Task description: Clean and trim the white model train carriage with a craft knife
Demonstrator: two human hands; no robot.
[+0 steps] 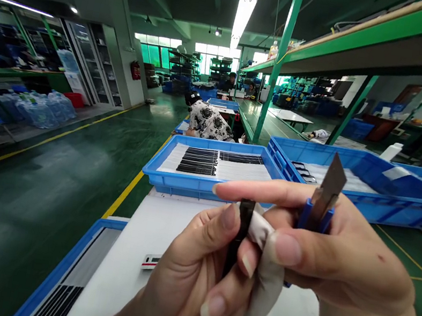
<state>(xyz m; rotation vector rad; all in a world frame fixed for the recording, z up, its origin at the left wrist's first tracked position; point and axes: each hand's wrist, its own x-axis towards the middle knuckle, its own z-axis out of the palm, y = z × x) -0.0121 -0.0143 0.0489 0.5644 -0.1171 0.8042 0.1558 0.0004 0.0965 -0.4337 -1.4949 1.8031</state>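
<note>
The left hand [187,290] pinches a narrow black strip [239,234] through a beige cloth [262,298] – thumb and fingers pressed together on it – while the right hand [343,263] curls around a blue utility knife [324,200], blade up, its index finger stretched out just above the strip – a blue tray [174,181] of black strips sits beyond, past the white bench [123,284]

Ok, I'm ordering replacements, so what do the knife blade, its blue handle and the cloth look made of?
The knife blade looks like bare steel: grey, dull metallic sheen. Its blue handle looks like glossy plastic. The cloth seems soft fabric, perhaps cotton, since it creases and drapes.
</note>
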